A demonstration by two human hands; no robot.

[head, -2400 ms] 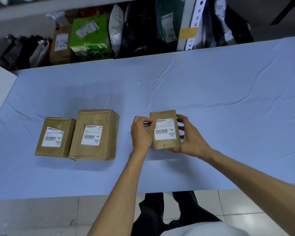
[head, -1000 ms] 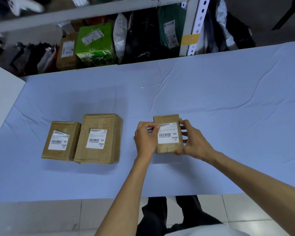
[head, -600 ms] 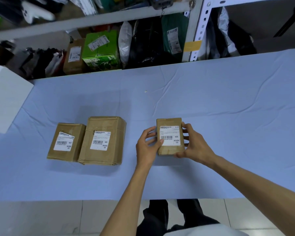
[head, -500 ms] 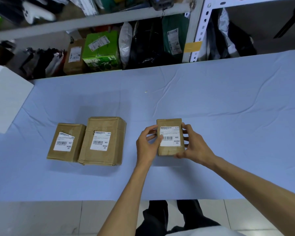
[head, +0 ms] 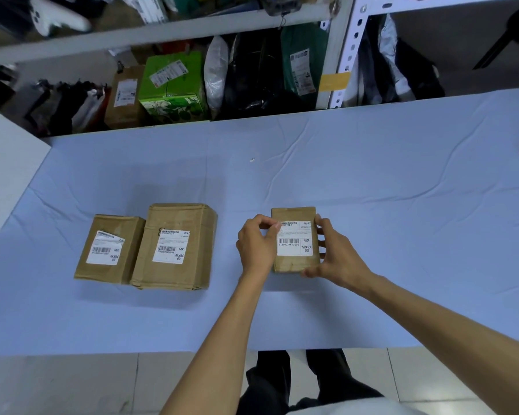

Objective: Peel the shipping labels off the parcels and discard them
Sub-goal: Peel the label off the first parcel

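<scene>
Parcel (head: 292, 214) in right hand (head: 337, 257) (left hand (head: 255, 245) pinches label (head: 294, 244)).

Three brown boxes lie flat, each with a white sticker with black bars on top. The big box (head: 189, 265) has the big label (head: 170, 250). A smaller box (head: 102, 272) touches its left side, and one top corner of the smaller label (head: 105, 250) curls up. Well to the right of the big box, a right hand (head: 339, 259) holds the little box (head: 292, 215). A left hand (head: 256, 245) pinches a top corner of the little label (head: 294, 238).
</scene>
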